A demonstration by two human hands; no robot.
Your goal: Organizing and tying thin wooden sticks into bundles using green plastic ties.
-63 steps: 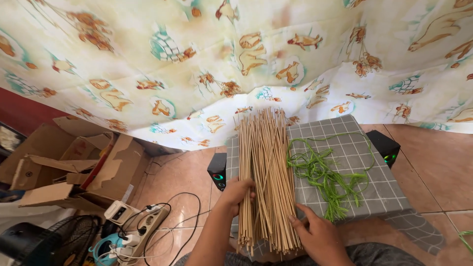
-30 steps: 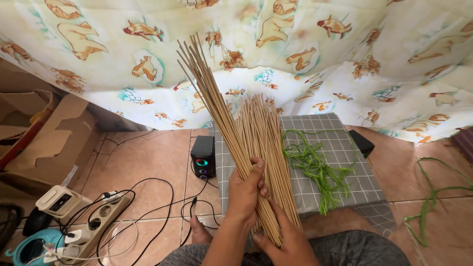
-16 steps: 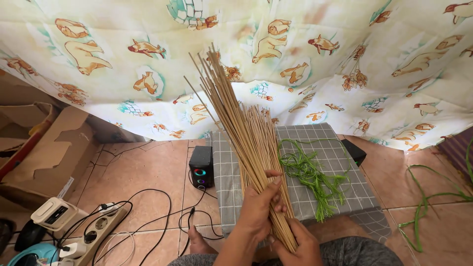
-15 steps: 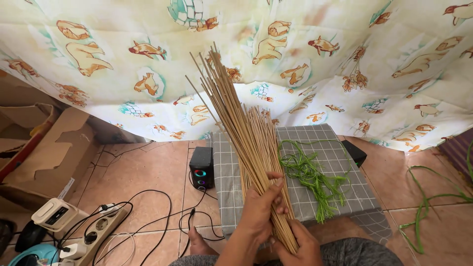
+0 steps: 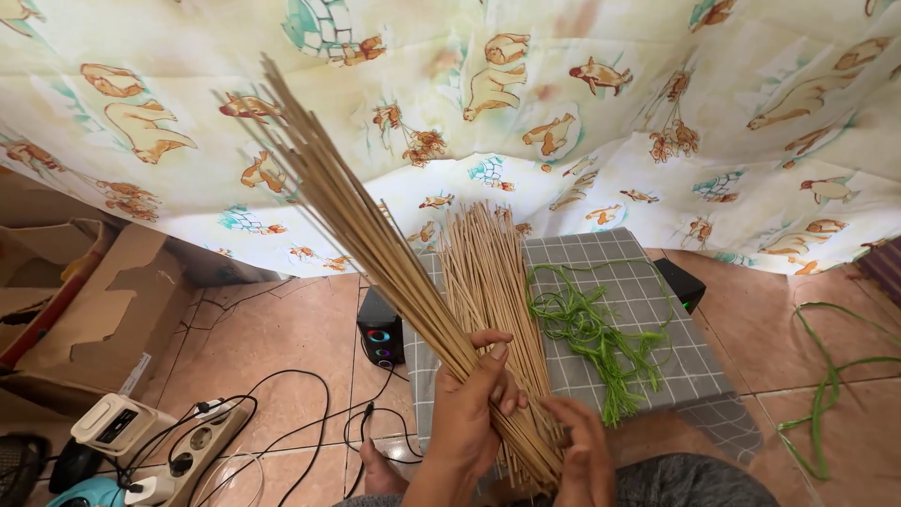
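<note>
Just one cam, head-mounted, looking steeply down and fwd over the lap at the cloth-covered box [image 5: 648, 310] and floor [image 5: 282, 329]. Pretty close up, hands at bottom edge, curtain [image 5: 563, 94] filling the top.

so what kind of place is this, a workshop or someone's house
Most likely a room in a home, used for handcraft on the floor: terracotta floor tiles, a printed animal-pattern curtain, and a power strip with loose cables beside torn cardboard boxes.
</note>
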